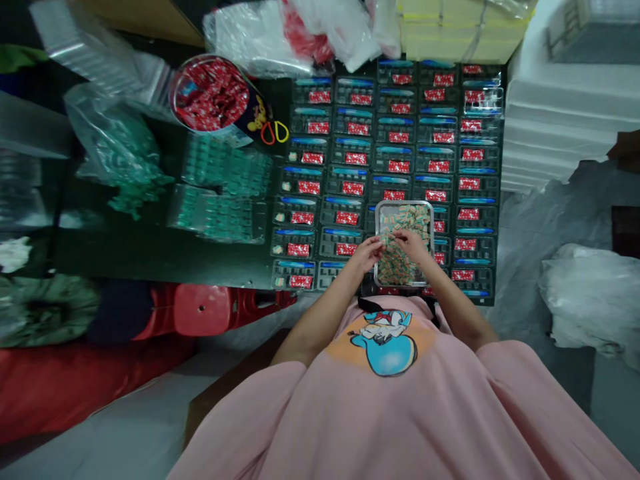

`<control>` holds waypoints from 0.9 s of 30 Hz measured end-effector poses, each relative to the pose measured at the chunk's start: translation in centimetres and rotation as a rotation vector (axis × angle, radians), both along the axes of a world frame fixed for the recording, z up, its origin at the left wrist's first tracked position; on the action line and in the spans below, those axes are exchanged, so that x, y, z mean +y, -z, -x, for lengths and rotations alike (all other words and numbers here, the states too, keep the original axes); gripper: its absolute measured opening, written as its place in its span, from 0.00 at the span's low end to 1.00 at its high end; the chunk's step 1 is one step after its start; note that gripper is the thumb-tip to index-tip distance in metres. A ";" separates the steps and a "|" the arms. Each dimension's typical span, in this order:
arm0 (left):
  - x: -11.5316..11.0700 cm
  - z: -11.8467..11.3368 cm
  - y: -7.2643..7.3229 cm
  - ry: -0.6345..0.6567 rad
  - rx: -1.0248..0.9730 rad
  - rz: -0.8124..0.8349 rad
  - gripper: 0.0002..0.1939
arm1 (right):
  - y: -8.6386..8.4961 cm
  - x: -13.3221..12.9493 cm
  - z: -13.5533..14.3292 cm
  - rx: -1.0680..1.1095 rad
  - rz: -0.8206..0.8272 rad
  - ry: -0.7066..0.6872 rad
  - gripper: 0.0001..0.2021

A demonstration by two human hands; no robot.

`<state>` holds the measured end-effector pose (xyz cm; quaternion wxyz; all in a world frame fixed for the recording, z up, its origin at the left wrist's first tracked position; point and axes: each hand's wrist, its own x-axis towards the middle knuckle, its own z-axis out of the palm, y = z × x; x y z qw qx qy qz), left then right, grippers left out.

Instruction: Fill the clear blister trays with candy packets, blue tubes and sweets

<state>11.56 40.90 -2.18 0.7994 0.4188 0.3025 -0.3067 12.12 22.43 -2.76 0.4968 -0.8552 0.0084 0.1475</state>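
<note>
A metal tray (405,203) full of small green-and-orange pieces (397,268) rests over the rows of black compartment trays. My left hand (369,255) is at its left edge, fingers pinched together by a small piece whose outline is unclear. Over the middle of the pieces, my right hand (411,245) has its thumb and fingers closed; what they hold is too small to make out. Each black tray (346,183) around them carries a blue pen-like stick and a red patterned packet (347,218). Several in the leftmost column also contain a small pale piece (279,218).
On the left stand a round tub of red packets (213,97), stacked green blister packs (215,213) and a plastic bag of green pieces (117,147). Plastic bags (255,37) lie at the back. A red stool (203,309) is below the table's front edge; white stacks (555,127) rise at right.
</note>
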 end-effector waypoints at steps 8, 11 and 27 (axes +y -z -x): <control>1.2 0.0 -0.9 -0.053 0.102 0.170 0.12 | -1.6 1.7 0.9 -0.040 0.515 -0.392 0.09; 1.3 0.0 -0.9 -0.059 0.116 0.197 0.09 | -1.3 1.8 1.2 -0.047 0.478 -0.339 0.08; 0.3 -0.5 -0.1 -0.009 0.093 0.137 0.11 | -0.3 2.4 1.1 0.144 -0.346 0.205 0.13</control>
